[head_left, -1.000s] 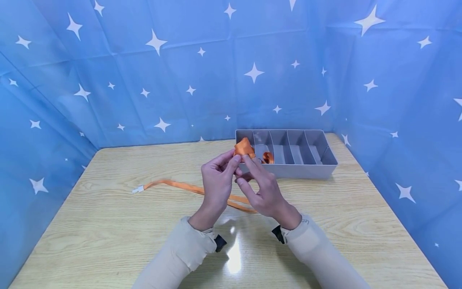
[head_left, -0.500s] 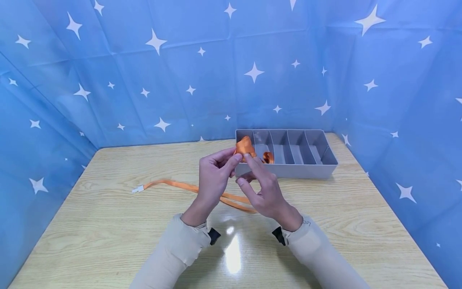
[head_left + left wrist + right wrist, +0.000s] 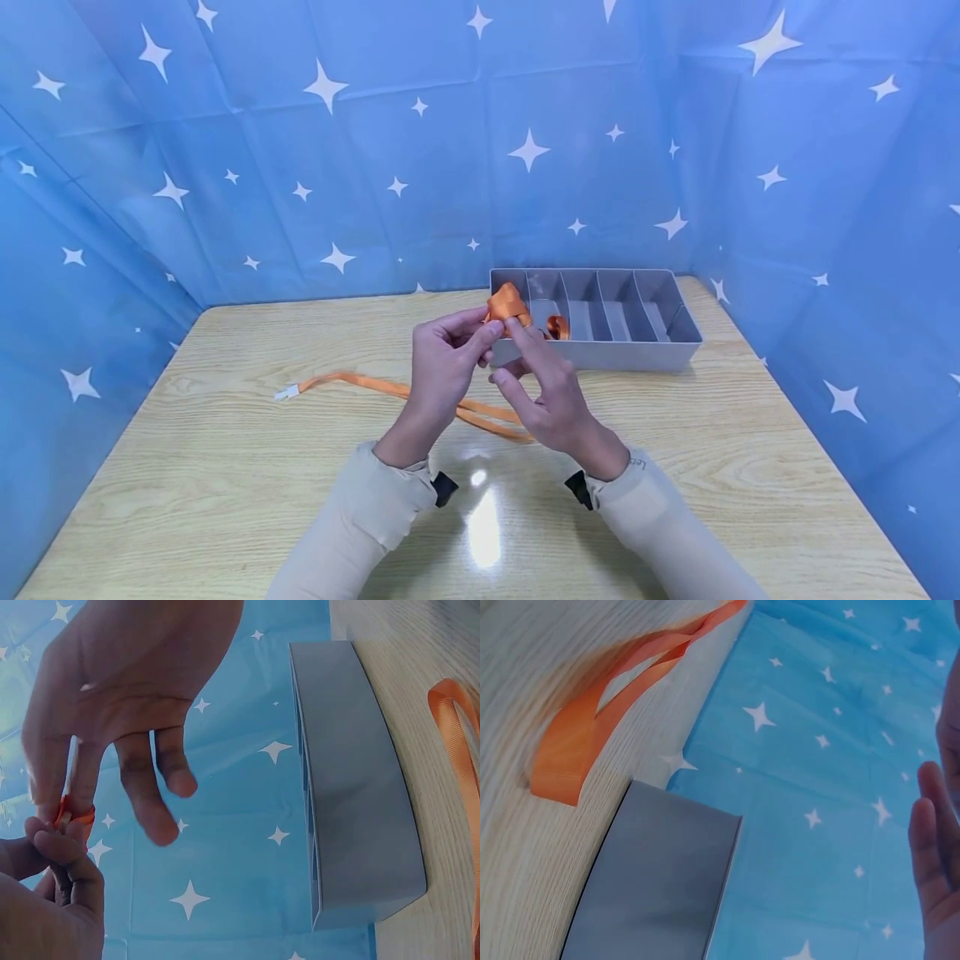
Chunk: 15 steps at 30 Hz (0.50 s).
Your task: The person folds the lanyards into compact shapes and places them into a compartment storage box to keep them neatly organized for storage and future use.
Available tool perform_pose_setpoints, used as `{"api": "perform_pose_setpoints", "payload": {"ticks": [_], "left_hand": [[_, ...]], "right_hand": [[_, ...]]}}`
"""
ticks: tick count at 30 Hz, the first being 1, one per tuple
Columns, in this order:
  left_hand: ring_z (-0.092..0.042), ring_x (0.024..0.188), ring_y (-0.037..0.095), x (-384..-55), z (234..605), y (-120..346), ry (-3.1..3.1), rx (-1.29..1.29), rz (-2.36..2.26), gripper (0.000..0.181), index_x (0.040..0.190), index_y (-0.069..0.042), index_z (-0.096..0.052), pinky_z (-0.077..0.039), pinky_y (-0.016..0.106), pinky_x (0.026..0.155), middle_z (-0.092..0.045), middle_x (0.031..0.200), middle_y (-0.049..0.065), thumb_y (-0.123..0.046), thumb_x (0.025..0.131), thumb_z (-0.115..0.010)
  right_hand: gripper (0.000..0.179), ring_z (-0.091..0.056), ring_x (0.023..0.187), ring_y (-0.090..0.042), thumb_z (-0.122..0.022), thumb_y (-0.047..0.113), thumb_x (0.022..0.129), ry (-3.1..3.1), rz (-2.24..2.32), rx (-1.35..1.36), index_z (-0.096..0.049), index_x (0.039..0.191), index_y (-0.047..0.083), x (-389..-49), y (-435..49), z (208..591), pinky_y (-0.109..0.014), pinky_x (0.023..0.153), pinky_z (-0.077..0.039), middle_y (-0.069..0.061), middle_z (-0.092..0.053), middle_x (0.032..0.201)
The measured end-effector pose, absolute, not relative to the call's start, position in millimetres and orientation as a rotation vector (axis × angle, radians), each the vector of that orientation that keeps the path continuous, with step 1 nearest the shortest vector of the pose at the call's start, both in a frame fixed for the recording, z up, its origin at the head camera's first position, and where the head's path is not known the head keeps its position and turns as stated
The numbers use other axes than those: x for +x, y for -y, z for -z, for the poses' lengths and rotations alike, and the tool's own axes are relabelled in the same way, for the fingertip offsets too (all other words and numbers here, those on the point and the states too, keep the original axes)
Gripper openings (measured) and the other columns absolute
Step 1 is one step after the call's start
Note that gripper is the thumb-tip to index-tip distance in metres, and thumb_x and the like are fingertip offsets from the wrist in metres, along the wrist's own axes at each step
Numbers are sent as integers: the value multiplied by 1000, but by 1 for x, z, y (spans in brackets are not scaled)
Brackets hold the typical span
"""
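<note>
Box [image 3: 600, 356], gray and long, stands toward the back of the surface [image 3: 225, 492] and is split by 4 dividers into 5 compartments. The 2nd compartment from the left holds 1 orange coil [image 3: 557, 327]; the 1st is partly hidden behind the hands' work, so its contents cannot be told.

Orange items number 3: that coil, the folded ribbon bundle [image 3: 507, 304] up in the hands, and the long strap [image 3: 367, 383] lying on the surface. The bundle appears in front of the box's left end. The left hand [image 3: 446, 354] pinches it between thumb and fingers; the right hand [image 3: 551, 392] has its fingers extended, 1 fingertip touching the bundle and the thumb spread away.

Only the head view shows inside the box and the strap's 1 white clip [image 3: 287, 392]. From the left wrist, the right hand's palm side is seen, with 2 fingers at the orange ribbon and 2 others hanging apart from it. The right wrist view gives the strap's looped end, near the box's end wall, plainly.

2 pale sleeves [image 3: 341, 517] reach in, each with 1 black piece [image 3: 444, 489] at the cuff. Behind is a blue curtain [image 3: 420, 208] with white stars.
</note>
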<state>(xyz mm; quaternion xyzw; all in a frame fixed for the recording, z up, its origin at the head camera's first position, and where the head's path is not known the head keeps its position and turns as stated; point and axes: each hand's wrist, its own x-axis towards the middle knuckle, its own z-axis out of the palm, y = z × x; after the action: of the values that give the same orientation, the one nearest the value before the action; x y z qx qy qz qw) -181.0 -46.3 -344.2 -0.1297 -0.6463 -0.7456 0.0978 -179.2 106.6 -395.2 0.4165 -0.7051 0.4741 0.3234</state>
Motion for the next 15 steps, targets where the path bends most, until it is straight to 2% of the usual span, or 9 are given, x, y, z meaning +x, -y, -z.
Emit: {"api": "perform_pose_setpoints", "payload": {"ticks": [4,6,11,15], "left_hand": [[-59,57,9,-181,345,43,1882,-366,2185,26,113,6,-72,-48,20,52,-69,81,21,-5,90,-74],[-59,57,9,-180,345,42,1868,-357,2174,26,113,5,-72,-47,20,50,-68,81,23,-6,90,-74],[-60,58,10,-180,346,38,1811,-357,2180,25,113,6,-72,-55,24,53,-68,76,12,-5,90,-73],[-60,57,10,-180,346,35,1775,-392,2154,24,112,7,-72,-56,23,56,-69,75,7,-4,91,-72]], "right_hand": [[57,-73,81,-25,-52,14,102,1870,-1305,1130,-32,151,-8,-178,-104,395,-28,75,-58,-26,-52,135],[59,-73,86,-27,-50,14,103,1893,-1322,1139,-27,153,-7,-176,-103,395,-27,76,-57,-26,-47,140],[64,-66,105,-31,-48,15,104,1955,-1327,1142,-16,156,-6,-172,-100,394,-30,78,-56,-25,-34,152],[67,-62,114,-34,-44,20,106,1961,-1339,1156,-8,157,-4,-170,-98,396,-32,78,-56,-25,-30,152]]}}
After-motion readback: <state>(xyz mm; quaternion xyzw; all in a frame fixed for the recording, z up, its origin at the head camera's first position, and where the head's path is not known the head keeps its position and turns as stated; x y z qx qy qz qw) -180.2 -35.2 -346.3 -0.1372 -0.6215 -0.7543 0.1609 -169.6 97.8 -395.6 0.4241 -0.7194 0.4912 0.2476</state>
